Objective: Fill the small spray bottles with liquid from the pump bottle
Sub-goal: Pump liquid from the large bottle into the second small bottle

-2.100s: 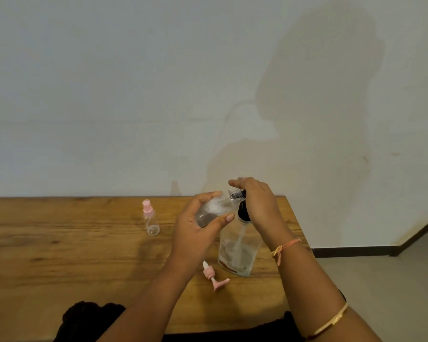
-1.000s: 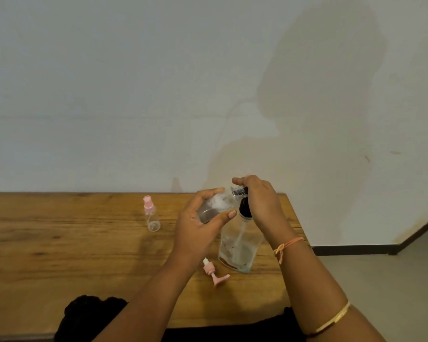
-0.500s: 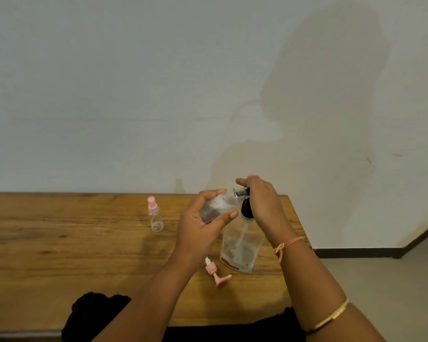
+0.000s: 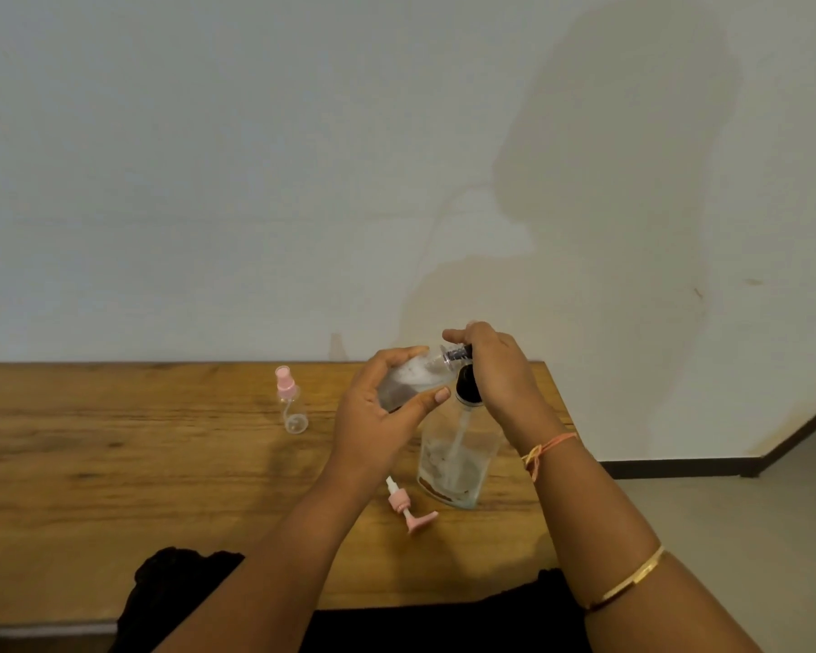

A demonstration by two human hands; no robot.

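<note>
A clear pump bottle (image 4: 458, 457) with a black pump head stands on the wooden table (image 4: 114, 464), a little liquid in its bottom. My right hand (image 4: 495, 369) is curled over the black pump head. My left hand (image 4: 387, 407) grips a small clear bottle (image 4: 415, 377), tilted with its open neck against the pump's spout; it holds some liquid. Its pink spray cap (image 4: 408, 509) lies on the table in front of the pump bottle. A second small spray bottle (image 4: 290, 405) with a pink cap stands to the left.
The table's right edge lies just past the pump bottle, and a pale wall rises behind the table. Grey floor and a dark skirting board show at the right. Dark cloth lies at the table's near edge.
Both hands and the bottles stay in the same pose; only my head has shifted slightly, moving the scene a little to the right in view.
</note>
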